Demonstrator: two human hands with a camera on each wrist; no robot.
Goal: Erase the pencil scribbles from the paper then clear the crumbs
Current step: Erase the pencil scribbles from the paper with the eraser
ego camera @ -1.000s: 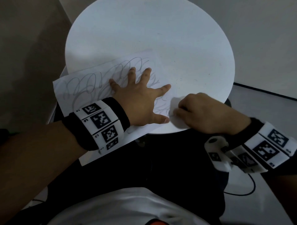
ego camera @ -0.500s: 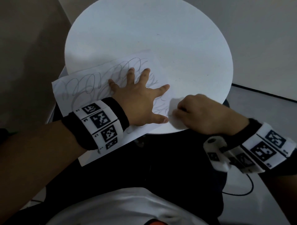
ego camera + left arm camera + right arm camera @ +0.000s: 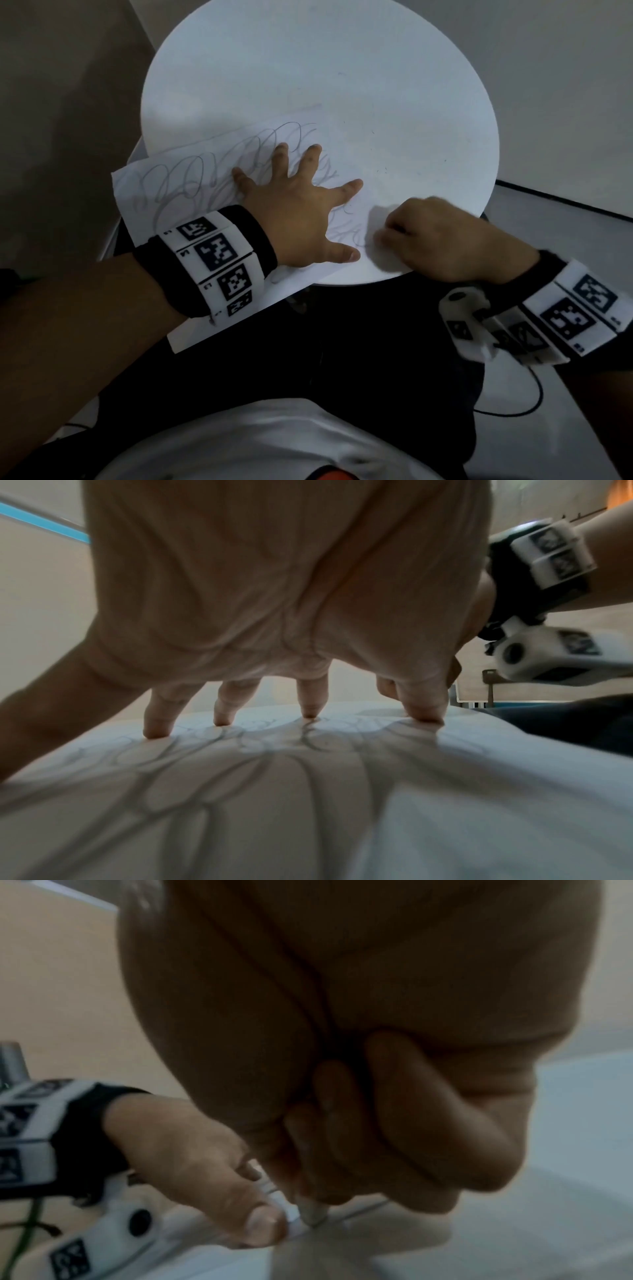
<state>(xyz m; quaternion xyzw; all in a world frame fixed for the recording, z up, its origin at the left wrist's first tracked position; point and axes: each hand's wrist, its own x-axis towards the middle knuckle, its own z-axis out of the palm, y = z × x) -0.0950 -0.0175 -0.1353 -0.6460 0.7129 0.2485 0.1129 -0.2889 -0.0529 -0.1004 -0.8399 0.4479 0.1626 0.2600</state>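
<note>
Head view showed my left hand [image 3: 294, 219] spread flat, fingers straight and splayed, pressing down on the white sheet of paper [image 3: 164, 185] covered in grey looping pencil scribbles [image 3: 191, 178]. The paper lay on the near-left part of the round white worktop [image 3: 342, 68], its near-left corner hanging over the edge above my dark trousers. My right hand [image 3: 445, 240] sat just beside the left thumb, fingers curled tight, its fingertips down on the paper's right end near the worktop's front edge. In the right wrist view those curled fingers pinched a small pale eraser [image 3: 313, 1214], its tip touching the paper, though blur kept me from telling its shape. In the left wrist view my fingertips [image 3: 310, 710] pressed on the scribbled lines. Tiny dark specks [image 3: 380, 169] dotted the worktop beyond the paper.
</note>
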